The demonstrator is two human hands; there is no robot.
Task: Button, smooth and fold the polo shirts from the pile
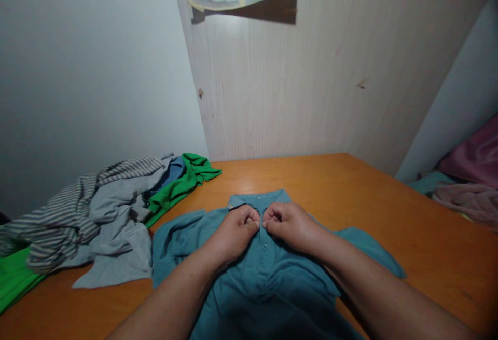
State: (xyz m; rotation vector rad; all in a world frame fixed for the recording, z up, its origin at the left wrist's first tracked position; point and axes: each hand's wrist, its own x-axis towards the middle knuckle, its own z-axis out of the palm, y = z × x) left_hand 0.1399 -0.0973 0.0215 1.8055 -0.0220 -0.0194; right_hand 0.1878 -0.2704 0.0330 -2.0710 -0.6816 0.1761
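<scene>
A teal polo shirt [249, 272] lies front up on the table, its collar [282, 195] pointing away from me and its sleeves spread to both sides. Just below the collar, my left hand [243, 226] is closed with its fingers pinching the left edge of the neck opening. Opposite it, my right hand [286, 223] pinches the right edge, the two hands only a small gap apart. A button [265, 247] shows on the placket beneath them. The cloth between my fingertips is mostly hidden.
The orange wooden table [311, 179] meets a panelled wall at the back. Left of the shirt lies a heap of clothes: a striped garment [58, 220], a grey one [120, 246] and a green one [175, 200]. Pink fabric [474, 153] sits beyond the right edge.
</scene>
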